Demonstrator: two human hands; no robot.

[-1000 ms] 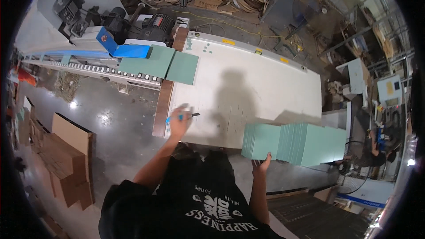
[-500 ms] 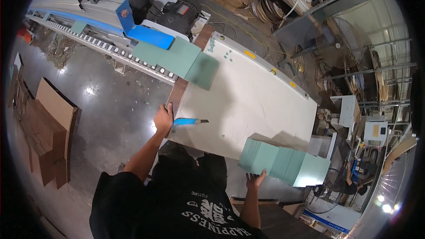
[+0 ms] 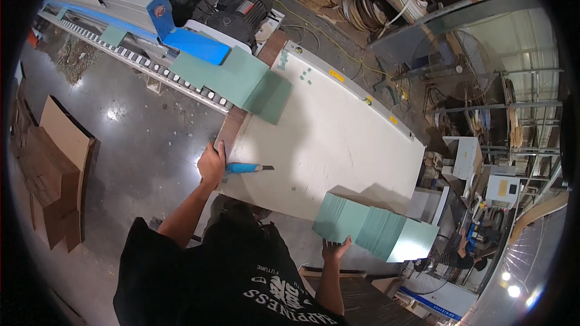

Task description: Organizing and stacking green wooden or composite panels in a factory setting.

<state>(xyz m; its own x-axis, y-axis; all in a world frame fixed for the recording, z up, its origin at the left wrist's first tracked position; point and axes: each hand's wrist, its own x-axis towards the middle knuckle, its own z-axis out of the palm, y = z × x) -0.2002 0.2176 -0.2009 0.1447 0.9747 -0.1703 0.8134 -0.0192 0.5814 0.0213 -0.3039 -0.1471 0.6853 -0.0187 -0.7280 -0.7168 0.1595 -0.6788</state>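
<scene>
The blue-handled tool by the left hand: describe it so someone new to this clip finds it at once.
Start at the big white table in the middle of the view and go to its near left corner, where the left hand rests. The blue-handled tool lies flat there, its dark tip pointing right. It is the only slim bright-blue thing on the white top; the green panels by the right hand are flat, pale and stacked.
</scene>
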